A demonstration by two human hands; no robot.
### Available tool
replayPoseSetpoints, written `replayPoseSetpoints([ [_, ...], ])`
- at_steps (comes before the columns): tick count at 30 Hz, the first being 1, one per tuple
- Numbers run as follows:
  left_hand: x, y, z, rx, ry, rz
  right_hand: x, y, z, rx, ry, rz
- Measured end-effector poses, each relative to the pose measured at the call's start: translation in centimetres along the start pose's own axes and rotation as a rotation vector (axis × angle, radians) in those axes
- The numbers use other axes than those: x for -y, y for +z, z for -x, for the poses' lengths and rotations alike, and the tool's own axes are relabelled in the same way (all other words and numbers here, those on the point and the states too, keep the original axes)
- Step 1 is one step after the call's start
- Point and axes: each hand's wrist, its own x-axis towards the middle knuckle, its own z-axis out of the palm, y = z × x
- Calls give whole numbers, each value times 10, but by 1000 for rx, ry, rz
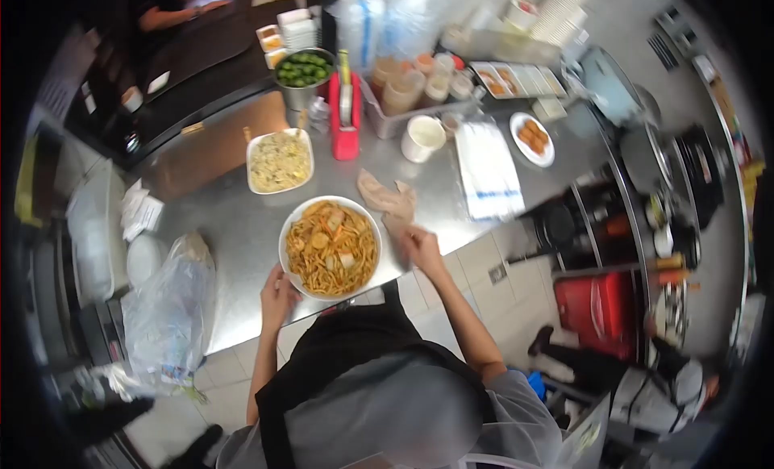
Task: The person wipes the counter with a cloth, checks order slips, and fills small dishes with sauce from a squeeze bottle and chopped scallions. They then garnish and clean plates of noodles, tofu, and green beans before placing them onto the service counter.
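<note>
A round white bowl [377,259] full of noodles [332,247] stands near the front edge of the steel counter. My left hand [278,295] is at the bowl's lower left side, its fingers partly hidden and blurred. To the right of the bowl, my right hand [421,247] has its fingers drawn together on the lower end of a crumpled brown cloth or paper [387,196]. Behind the bowl sits a square white dish of fried rice [280,160].
Behind stand a red tape dispenser [344,118], a pot of green vegetables [304,70], sauce bottles [401,90] and a paper cup [422,138]. White bags [488,166] lie right, a plastic bag [171,308] left. Another person [653,388] is at the lower right.
</note>
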Motion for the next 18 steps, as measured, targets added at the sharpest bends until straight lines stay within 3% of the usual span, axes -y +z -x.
replayPoseSetpoints([
  [1,0,5,0,-58,98,-81,7,-13,-23,-170,-281,200],
  [3,4,17,-11,-227,287,-264,6,-26,-62,-179,-452,457],
  [4,9,15,-19,-259,315,-398,-1,-36,-66,-67,-343,505],
  [7,-2,-5,-37,-50,307,-472,-35,-79,-81,120,-176,299],
  [9,-18,-15,-51,62,259,-647,-42,-115,-92,256,29,-34],
  [10,-18,-16,-61,15,467,-705,-42,-126,-95,318,151,-194],
  [12,-37,-13,-78,81,243,-724,-18,-118,-97,137,-122,-317],
  [14,-37,-12,-103,131,367,-876,-8,-98,-116,48,-502,-230],
  [16,-58,-1,-113,174,386,-911,0,-74,-134,228,-512,-341],
  [18,-76,16,-124,265,377,-949,-7,-42,-152,339,-273,-231],
])
